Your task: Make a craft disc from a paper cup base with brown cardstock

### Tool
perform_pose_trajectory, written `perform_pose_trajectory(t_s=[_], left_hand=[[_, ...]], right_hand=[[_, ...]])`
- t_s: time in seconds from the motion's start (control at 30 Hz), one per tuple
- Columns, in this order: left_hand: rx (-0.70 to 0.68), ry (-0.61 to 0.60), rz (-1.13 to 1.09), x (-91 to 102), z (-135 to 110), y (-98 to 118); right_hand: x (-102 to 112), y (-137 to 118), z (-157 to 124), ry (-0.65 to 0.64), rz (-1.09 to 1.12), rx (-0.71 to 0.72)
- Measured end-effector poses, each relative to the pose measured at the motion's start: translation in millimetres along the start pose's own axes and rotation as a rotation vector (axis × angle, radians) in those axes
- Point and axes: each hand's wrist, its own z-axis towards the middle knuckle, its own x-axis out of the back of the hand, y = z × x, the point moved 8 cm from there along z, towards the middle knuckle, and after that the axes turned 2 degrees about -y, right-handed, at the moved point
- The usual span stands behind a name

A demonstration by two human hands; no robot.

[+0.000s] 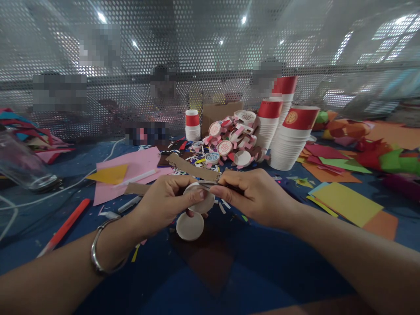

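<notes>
My left hand is closed round a small white paper-cup base, held at the middle of the view just above the blue table. My right hand is closed on a thin tool, probably scissors, whose tip meets the top of that cup base. A second white round cup base lies on the table right under my hands. A silver bangle sits on my left wrist.
Stacks of red-and-white paper cups and a heap of cut cup pieces stand behind my hands. A brown cardboard strip, pink paper, coloured sheets, a red marker and a glass jar surround them. A perforated screen closes the back.
</notes>
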Motion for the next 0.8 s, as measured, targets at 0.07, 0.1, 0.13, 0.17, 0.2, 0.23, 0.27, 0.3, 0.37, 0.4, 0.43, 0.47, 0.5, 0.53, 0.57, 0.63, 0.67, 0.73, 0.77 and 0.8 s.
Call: perform_pose_trajectory(t_s=[0.07,0.1,0.13,0.17,0.2,0.23,0.27,0.3,0.37,0.4,0.43,0.47,0.5,0.53,0.57,0.63,0.67,0.73,0.77,0.8], left_hand=[[0.016,-0.001,0.005,0.4,0.3,-2.2],[0.024,-0.001,0.005,0.6,0.5,-3.3],[0.032,0.001,0.001,0.9,0.8,-4.4],[0.037,0.002,-0.007,1.0,1.1,-5.4],[0.038,0.003,-0.02,1.1,1.6,-5.9],[0.038,0.004,-0.034,1.1,2.1,-6.3],[0.037,0.004,-0.045,0.9,2.7,-6.5],[0.034,0.002,-0.051,0.5,3.3,-6.6],[0.032,0.003,-0.06,0.3,4.7,-7.0],[0.034,0.004,-0.067,0.4,5.3,-7.5],[0.037,0.005,-0.077,0.4,5.9,-8.2],[0.041,0.004,-0.089,0.4,6.4,-9.1],[0.046,0.003,-0.102,0.3,6.9,-10.3],[0.052,-0.001,-0.115,0.0,7.2,-11.6],[0.057,-0.007,-0.125,-0.3,7.5,-12.7],[0.061,-0.015,-0.146,-0.8,7.9,-14.5],[0.061,-0.018,-0.154,-1.0,7.9,-15.0],[0.06,-0.019,-0.167,-1.1,8.0,-15.5],[0.057,-0.019,-0.172,-1.1,8.1,-15.4],[0.053,-0.02,-0.178,-1.4,8.2,-15.1]], right_hand=[[-0.9,1.3,0.7,-0.003,0.007,-0.002],[-1.3,2.0,1.0,-0.004,0.012,-0.005],[-1.6,2.8,1.3,-0.005,0.019,-0.01],[-1.8,3.7,1.5,-0.005,0.028,-0.017],[-1.9,4.5,1.8,-0.005,0.039,-0.024],[-2.0,5.2,2.0,-0.006,0.051,-0.031],[-2.1,5.9,2.3,-0.006,0.063,-0.039],[-2.3,6.8,2.5,-0.008,0.075,-0.048],[-3.1,9.3,3.0,-0.016,0.091,-0.076],[-3.6,10.8,3.3,-0.022,0.094,-0.092],[-4.2,12.4,3.5,-0.028,0.097,-0.107],[-4.9,13.9,3.7,-0.034,0.1,-0.121],[-5.5,15.1,3.9,-0.041,0.103,-0.131],[-6.1,16.1,4.0,-0.045,0.108,-0.137],[-6.5,16.8,4.2,-0.047,0.112,-0.14],[-7.0,18.0,4.4,-0.049,0.123,-0.145],[-7.1,18.5,4.3,-0.048,0.131,-0.148],[-7.3,19.5,4.2,-0.048,0.151,-0.155],[-7.4,19.8,4.2,-0.049,0.162,-0.159],[-7.2,19.8,4.2,-0.049,0.172,-0.16]])
